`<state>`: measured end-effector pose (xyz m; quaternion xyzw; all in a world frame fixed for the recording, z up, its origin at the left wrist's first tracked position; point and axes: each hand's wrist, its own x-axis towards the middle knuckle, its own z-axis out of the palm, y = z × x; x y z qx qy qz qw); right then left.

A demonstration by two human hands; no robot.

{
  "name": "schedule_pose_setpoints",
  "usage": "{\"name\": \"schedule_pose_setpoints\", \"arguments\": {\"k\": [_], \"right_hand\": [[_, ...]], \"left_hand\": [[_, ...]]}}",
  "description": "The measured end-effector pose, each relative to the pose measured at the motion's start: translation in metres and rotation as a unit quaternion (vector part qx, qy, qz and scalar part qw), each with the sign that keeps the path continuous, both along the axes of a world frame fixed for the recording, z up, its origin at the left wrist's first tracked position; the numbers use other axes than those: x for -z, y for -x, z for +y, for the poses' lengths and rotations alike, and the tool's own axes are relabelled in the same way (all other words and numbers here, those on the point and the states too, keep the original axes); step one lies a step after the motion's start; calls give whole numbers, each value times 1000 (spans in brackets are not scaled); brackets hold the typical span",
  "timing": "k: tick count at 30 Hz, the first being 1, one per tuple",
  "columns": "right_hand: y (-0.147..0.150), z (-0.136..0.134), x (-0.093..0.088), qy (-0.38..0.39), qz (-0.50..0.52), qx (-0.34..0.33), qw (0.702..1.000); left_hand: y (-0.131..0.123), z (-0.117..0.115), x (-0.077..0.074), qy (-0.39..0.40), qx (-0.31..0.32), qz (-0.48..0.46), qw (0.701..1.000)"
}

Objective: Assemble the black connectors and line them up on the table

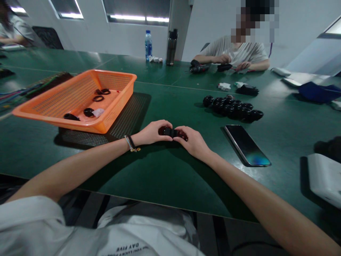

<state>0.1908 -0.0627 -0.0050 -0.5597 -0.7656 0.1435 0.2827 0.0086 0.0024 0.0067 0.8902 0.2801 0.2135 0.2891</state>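
**A:** White shirt [80,231] at the bottom. Then, left to right: orange basket [53,119], left hand [151,133], small black part [170,132], right hand [193,142]. What step is this?

**B:** Mid-fiddle, I'd guess. The fingers of both hands are curled snug around the part, low on the counter [165,174]. Any twist would need two firm grips. The pile of black parts [233,108] and the phone [246,144] sit further right.

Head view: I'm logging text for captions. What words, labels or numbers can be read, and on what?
"DAY FIVE": white shirt; the smaller line beneath is cut off and unreadable.
Water bottle label: too small to read.
Black part held by left hand and right hand: no text visible.
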Motion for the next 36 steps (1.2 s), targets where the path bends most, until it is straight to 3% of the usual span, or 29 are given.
{"name": "schedule_pose_setpoints", "arguments": {"k": [36], "right_hand": [[1, -1, -2, 2, 14, -6, 1000]], "left_hand": [[0, 0, 0, -2, -3, 4, 1000]]}}
